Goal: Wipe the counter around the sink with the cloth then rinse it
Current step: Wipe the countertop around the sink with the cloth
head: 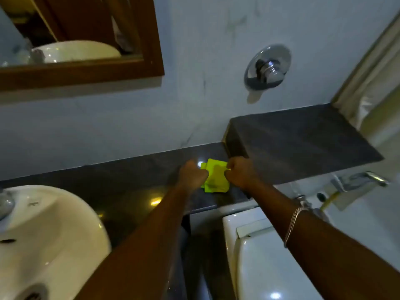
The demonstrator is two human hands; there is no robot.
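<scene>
The small, bright yellow-green folded cloth (214, 177) is gripped at its two side edges, the left hand (191, 175) closed on its left border and the right hand (239, 173) closed on its upper right corner. It lies between the two hands on the dark, glossy stone counter (129, 180), right beside the raised dark stone ledge (303, 144) that sits behind the right hand.

The step in hand is judged to be the folding or spreading of the cloth before wiping. It is best done by pulling the edges taut and laying a flat pad, so that one clean face is pressed evenly onto the counter (a bunched cloth only smears).

The cloth is seen creased and doubled over, with a darker patch at its middle, possibly shadow or damp. The white oval ceramic sink (49, 230) is well away to the left of the left hand.
</scene>
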